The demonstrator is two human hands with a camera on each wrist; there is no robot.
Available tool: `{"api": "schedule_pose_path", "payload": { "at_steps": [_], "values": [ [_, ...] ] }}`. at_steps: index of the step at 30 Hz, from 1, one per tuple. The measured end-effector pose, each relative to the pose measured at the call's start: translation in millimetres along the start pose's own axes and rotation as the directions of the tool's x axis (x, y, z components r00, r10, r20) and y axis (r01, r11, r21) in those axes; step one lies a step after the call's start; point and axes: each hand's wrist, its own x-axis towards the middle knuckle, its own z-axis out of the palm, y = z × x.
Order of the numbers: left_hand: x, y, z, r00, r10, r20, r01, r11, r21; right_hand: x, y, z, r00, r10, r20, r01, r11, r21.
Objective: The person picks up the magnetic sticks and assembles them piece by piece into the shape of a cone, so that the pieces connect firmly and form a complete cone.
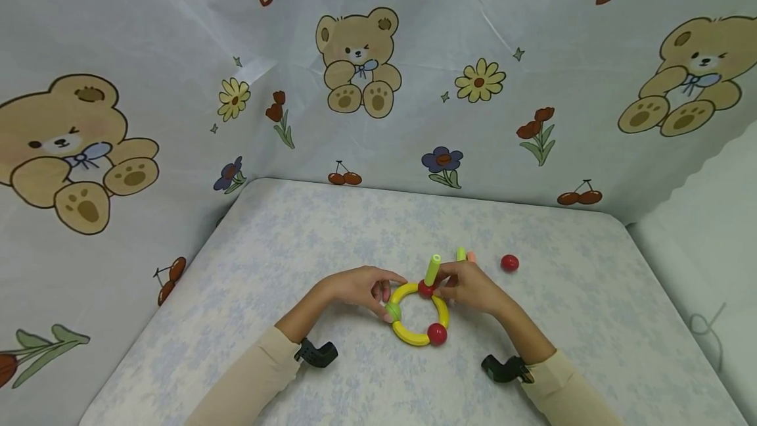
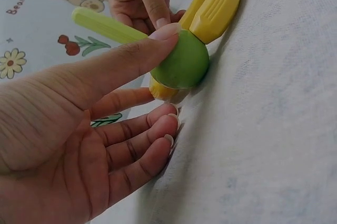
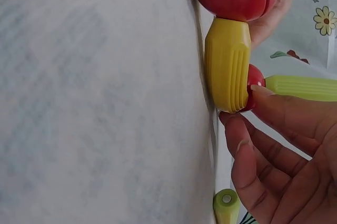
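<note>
A ring of yellow curved rods [image 1: 412,336] joined by balls lies on the table. My left hand [image 1: 365,288] holds its left side, thumb on the green ball [image 2: 181,60] and index finger reaching along the yellow rod behind it; the other fingers are loosely bent. At the ring's far side, my right hand [image 1: 470,286] pinches a red ball [image 3: 255,84] between thumb and fingers. From that ball a light green straight rod [image 1: 433,269] stands up, leaning slightly. Another red ball [image 1: 437,334] forms the ring's near right corner.
Beyond my right hand lie another light green rod [image 1: 461,254] and a pink rod [image 1: 471,257], partly hidden by it. A loose red ball [image 1: 510,263] sits farther right. A bear-print curtain [image 1: 414,38] hangs behind the table [image 1: 284,229].
</note>
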Motion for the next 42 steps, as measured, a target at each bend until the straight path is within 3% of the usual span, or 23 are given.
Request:
{"api": "schedule_pose_path", "payload": {
  "at_steps": [6,16,27,32,42],
  "values": [
    [-0.6,0.8,0.4,1.000,-0.005,-0.010,0.005,1.000,-0.015,-1.6,0.4,-1.8,1.000,0.010,0.015,-0.010,1.000,-0.003],
    [0.0,-8.3,-2.1,0.999,-0.026,-0.022,0.023,0.993,-0.119,-6.0,3.3,-12.4,0.995,0.039,0.089,-0.040,0.999,0.010],
    [2.1,-15.3,-5.4,0.987,-0.055,-0.154,0.030,0.987,-0.161,-9.6,4.4,-20.9,0.987,0.043,0.156,-0.046,0.999,0.013],
    [6.5,-19.4,-1.3,0.973,-0.055,-0.225,0.016,0.985,-0.170,-9.9,5.5,-22.5,0.985,0.040,0.168,-0.046,0.998,0.033],
    [14.3,-20.7,9.6,0.929,-0.066,-0.365,0.004,0.986,-0.169,-11.3,3.5,-23.6,0.981,0.027,0.193,-0.043,0.996,0.078]
  ]
}}
